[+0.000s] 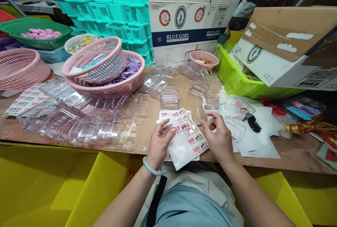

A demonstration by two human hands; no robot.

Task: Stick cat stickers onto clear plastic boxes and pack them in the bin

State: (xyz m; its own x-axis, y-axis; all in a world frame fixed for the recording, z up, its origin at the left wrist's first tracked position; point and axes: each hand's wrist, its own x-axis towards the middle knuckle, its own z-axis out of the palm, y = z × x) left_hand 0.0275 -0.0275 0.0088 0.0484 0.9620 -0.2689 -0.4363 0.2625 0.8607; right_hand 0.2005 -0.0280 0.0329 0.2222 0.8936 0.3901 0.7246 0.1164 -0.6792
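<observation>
In the head view, my left hand [159, 142] pinches the edge of a clear plastic case piece [180, 124] between thumb and fingers. Below it lies a sticker sheet [197, 142] with cartoon cats and pink lettering, partly bare white backing, on top of more such sheets. To the right, my right hand [219, 137] is closed, thumb against curled fingers; what it holds, if anything, is too small to make out. Just ahead of the sheets stand stacked clear plastic boxes [170, 98]. Beside my right hand are clear case pieces with cat stickers [243, 106].
Rows of clear plastic cases [76, 125] cover the table's left. Behind them stand pink baskets [105, 88] with purple and blue pieces. Backing papers [259, 146] and a black key fob [254, 124] lie right. A green crate [231, 74] holds a carton [284, 47].
</observation>
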